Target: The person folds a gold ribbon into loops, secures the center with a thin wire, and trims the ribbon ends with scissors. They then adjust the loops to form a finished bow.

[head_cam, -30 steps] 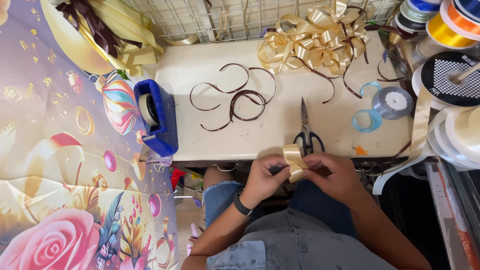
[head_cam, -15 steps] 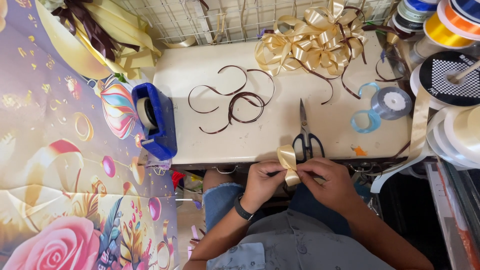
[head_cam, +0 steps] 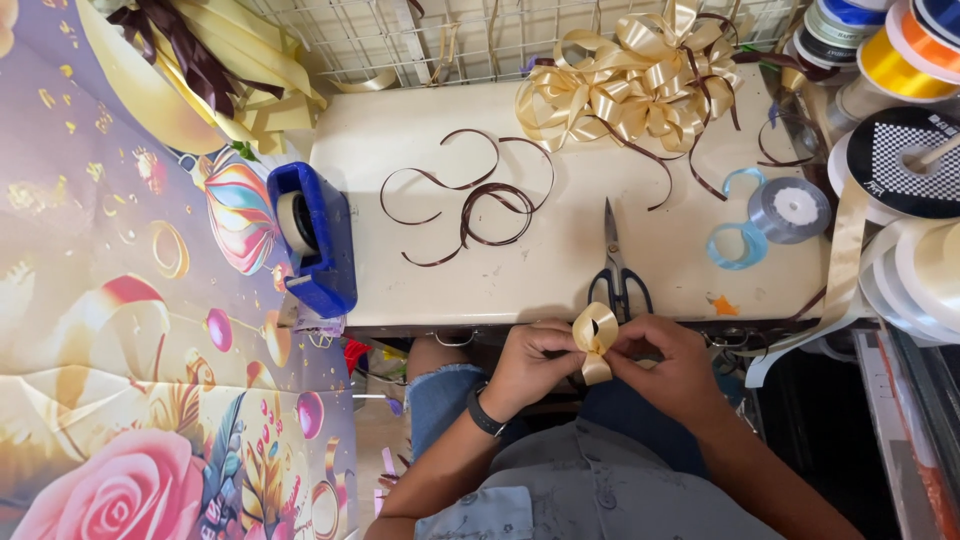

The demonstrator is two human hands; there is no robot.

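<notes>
Both hands pinch a short piece of cream-gold ribbon folded into loops, held over my lap just below the table's front edge. My left hand, with a dark band on its wrist, grips the ribbon from the left. My right hand grips it from the right. Black-handled scissors lie shut on the cream table just above my hands. Thin dark brown ribbon curls lie loose mid-table. A pile of finished cream-gold bows sits at the far edge.
A blue tape dispenser stands at the table's left end beside a colourful floral sheet. A grey ribbon spool and a light blue ribbon loop lie right. Several ribbon reels crowd the right side. A wire grid backs the table.
The hands have kept working the ribbon in place; its loops have been folded and turned between the fingers. Nothing on the table has moved.
</notes>
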